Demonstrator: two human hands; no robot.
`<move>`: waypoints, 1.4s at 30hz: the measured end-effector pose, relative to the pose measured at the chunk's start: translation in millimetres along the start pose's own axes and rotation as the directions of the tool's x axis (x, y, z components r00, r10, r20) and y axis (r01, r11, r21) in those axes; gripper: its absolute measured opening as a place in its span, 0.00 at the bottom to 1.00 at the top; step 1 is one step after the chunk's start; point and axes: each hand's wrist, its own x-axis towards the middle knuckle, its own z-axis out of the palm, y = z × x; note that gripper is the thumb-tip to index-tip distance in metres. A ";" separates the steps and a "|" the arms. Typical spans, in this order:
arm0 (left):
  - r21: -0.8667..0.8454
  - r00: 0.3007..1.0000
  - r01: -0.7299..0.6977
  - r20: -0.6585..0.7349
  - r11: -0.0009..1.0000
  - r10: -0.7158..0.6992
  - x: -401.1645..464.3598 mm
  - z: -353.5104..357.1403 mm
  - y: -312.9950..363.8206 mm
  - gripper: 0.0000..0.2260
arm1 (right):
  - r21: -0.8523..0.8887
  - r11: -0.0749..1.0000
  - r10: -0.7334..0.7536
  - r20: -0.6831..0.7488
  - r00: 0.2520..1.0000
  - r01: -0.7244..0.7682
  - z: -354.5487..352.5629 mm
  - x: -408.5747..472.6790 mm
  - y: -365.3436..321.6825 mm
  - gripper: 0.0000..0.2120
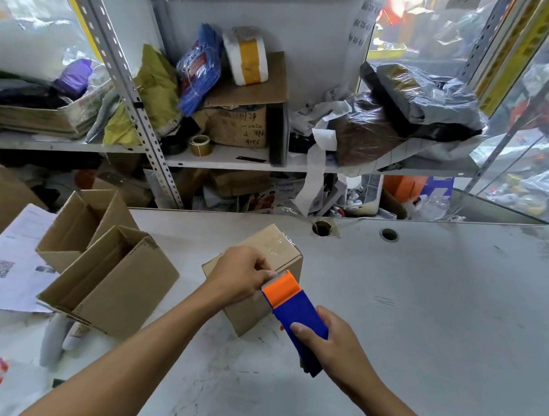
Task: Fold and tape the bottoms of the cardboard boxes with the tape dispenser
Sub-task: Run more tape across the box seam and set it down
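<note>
Printed sheets with a QR code (16, 263) lie at the table's (428, 295) left edge. On the far metal shelf (220, 158) a tape roll (200, 144) sits beside a scribbled carton (241, 126), a blue bag (199, 69) above.

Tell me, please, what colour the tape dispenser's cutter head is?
Orange, on a blue body; the tape dispenser shows in the head view.

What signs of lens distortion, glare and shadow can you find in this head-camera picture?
Head view: wide-angle bending bows the table edge and splays the shelf uprights; daylight blows out the upper-right window; glare glints on the clear tape atop the cardboard box; soft shadow falls below the right hand holding the tape dispenser.
</note>
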 end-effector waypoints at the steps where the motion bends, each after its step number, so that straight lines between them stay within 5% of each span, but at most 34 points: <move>1: 0.038 0.999 0.011 -0.034 0.999 -0.010 6.0 -2.3 0.1 0.08 | -0.004 1.000 0.009 -0.009 1.000 -0.009 -1.8 0.7 2.6 0.15; 19: 0.021 0.982 0.064 -0.179 0.998 -0.059 42.3 0.8 -15.9 0.08 | 0.037 0.996 0.083 0.007 0.997 -0.083 -21.3 30.1 20.6 0.22; 23: 0.133 0.980 0.057 -0.197 0.989 -0.030 43.6 0.7 -18.7 0.08 | 0.024 0.996 0.086 0.039 0.996 -0.087 -20.4 37.3 22.4 0.26; 37: 0.372 0.914 0.068 -0.394 0.926 0.092 33.3 22.6 -24.0 0.05 | 0.026 0.996 0.085 0.056 0.995 -0.086 -14.0 48.3 22.3 0.18; 42: 0.137 0.928 0.008 -0.371 0.991 0.043 33.6 22.0 -34.4 0.16 | 0.031 0.994 0.107 0.056 0.993 -0.109 -10.0 46.3 29.5 0.22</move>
